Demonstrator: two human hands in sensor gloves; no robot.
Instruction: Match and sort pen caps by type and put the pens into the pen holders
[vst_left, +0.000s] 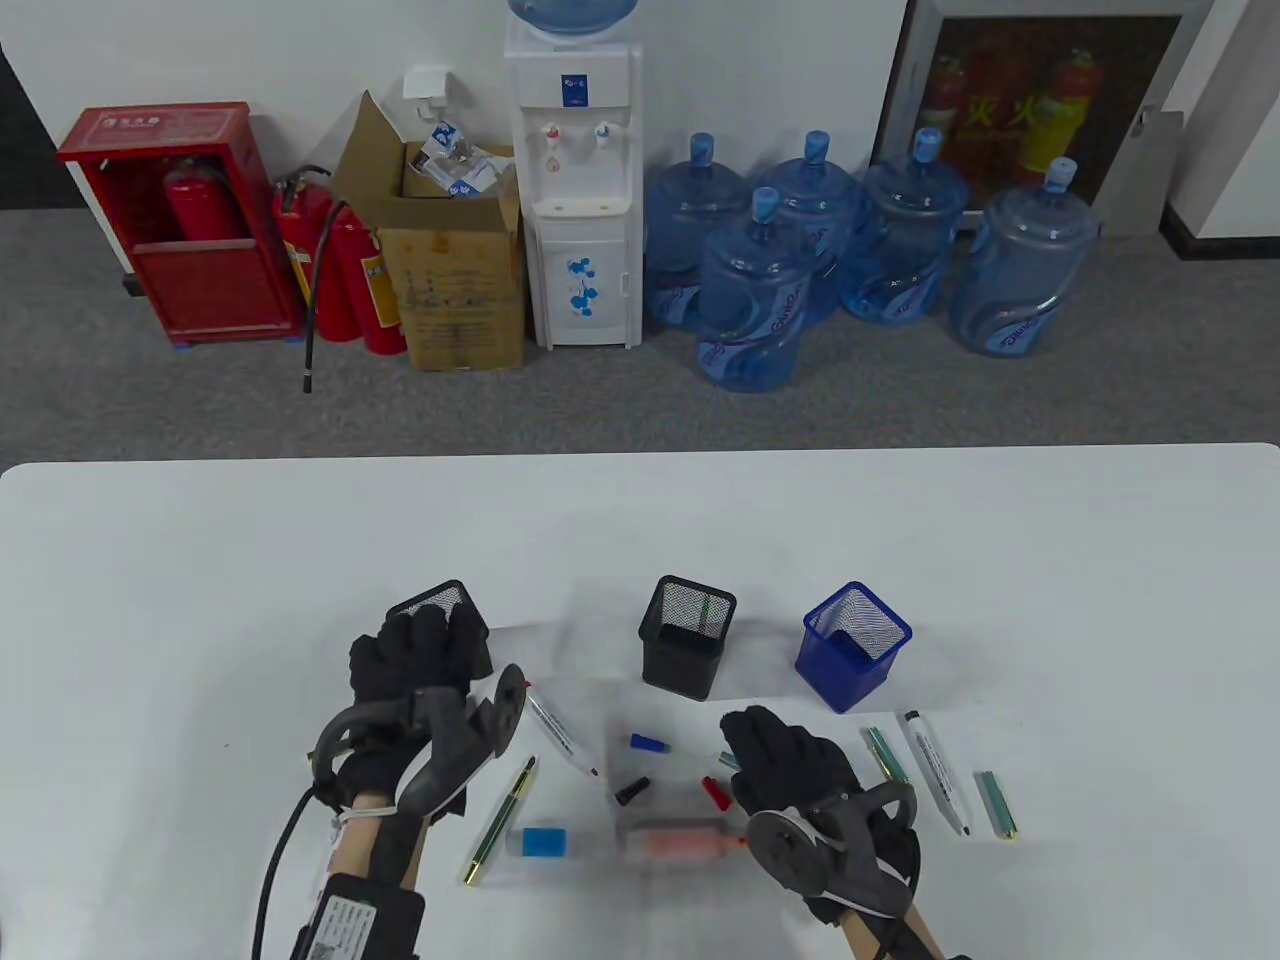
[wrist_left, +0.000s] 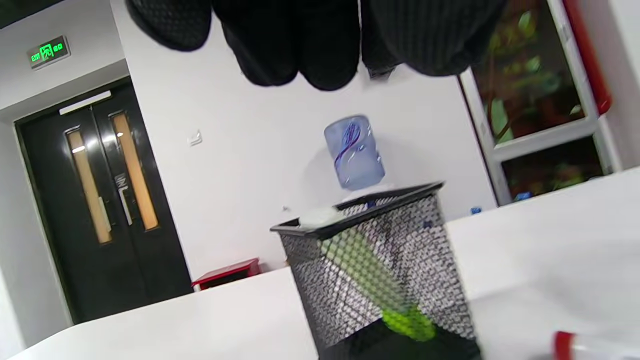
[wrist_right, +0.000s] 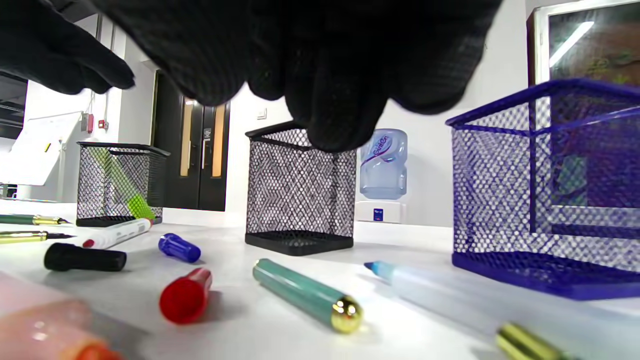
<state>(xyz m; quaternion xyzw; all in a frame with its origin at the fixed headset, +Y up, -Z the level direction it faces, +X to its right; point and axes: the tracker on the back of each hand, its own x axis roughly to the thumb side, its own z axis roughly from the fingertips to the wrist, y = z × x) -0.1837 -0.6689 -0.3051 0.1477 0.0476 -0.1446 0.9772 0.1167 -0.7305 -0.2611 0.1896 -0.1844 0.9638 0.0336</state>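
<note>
My left hand (vst_left: 420, 650) hovers over the left black mesh holder (vst_left: 440, 598) with loosely bent fingers (wrist_left: 295, 45) and holds nothing. A green highlighter (wrist_left: 370, 270) leans inside that holder (wrist_left: 380, 280). My right hand (vst_left: 790, 765) hangs low over the table, also without anything in it, just above a teal cap (wrist_right: 305, 295) and beside a red cap (vst_left: 715, 792). Loose between the hands lie a blue cap (vst_left: 648, 743), a black cap (vst_left: 632, 790), a red-tipped white marker (vst_left: 560, 735) and an orange highlighter (vst_left: 680, 838).
The middle black holder (vst_left: 688, 635) and the blue holder (vst_left: 855, 645) stand behind my right hand. A green-and-gold pen (vst_left: 500, 820) and a blue-capped highlighter (vst_left: 540, 842) lie front left. Right of my hand lie a white marker (vst_left: 937, 770), a green pen (vst_left: 885, 752) and a green cap (vst_left: 997, 803).
</note>
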